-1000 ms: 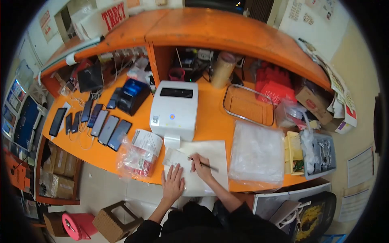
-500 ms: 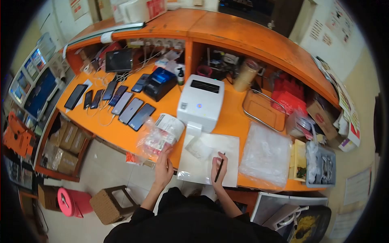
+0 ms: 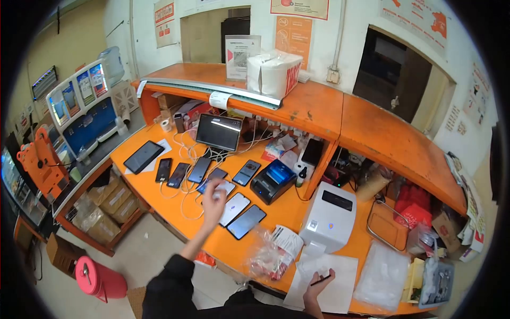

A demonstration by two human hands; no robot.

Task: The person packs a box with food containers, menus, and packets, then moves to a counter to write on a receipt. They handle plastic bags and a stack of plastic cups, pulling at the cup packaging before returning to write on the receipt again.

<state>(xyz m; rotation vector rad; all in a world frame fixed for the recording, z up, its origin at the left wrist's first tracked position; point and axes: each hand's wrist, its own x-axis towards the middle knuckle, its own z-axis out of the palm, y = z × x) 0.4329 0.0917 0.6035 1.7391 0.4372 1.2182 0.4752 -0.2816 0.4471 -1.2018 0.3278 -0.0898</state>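
Observation:
My left hand (image 3: 214, 203) is over the row of phones, nearest a light-screened phone (image 3: 234, 209); its fingers are curled and blurred, and whether they touch a phone is unclear. A dark-screened phone (image 3: 246, 221) lies just right of it. My right hand (image 3: 320, 283) holds a black pen (image 3: 321, 279) above a white sheet (image 3: 341, 276) on the orange desk. Behind this hand stands a white label printer (image 3: 328, 218). Between the hands lies a plastic-wrapped package (image 3: 276, 252) with a printed label.
A black receipt printer (image 3: 272, 181) stands beyond the phones, near a tablet (image 3: 219, 132) and tangled white cables. Clear plastic bags (image 3: 382, 276) and a grey basket (image 3: 436, 284) are at the right. A pink bin (image 3: 101, 279) stands on the floor at left.
The view has swung up and left. My left hand has left the wrapped package and moved over the phones. My right hand still holds the pen by the sheet.

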